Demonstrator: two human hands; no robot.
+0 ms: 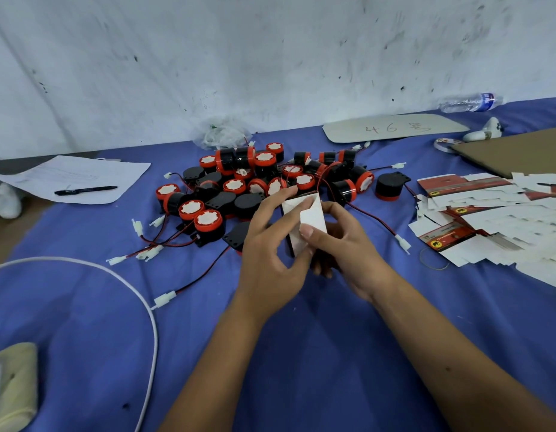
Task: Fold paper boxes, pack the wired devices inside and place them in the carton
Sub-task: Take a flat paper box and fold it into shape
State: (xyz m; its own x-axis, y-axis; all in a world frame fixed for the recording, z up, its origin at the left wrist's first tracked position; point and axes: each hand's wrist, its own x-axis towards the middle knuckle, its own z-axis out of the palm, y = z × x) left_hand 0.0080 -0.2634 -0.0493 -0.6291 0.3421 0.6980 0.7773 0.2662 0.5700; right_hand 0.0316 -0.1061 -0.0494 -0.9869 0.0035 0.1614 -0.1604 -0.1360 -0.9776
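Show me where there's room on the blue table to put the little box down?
The blue cloth is bare in front, between the white cable and the forearms. It is also bare between the pen and the loose plugs. The device pile and the flat boxes are crowded.

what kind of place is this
Likely a small hand-packing workbench: a heap of red-and-black wired devices on a blue cloth, a stack of flat unfolded paper boxes, and a cardboard sheet marked 46.
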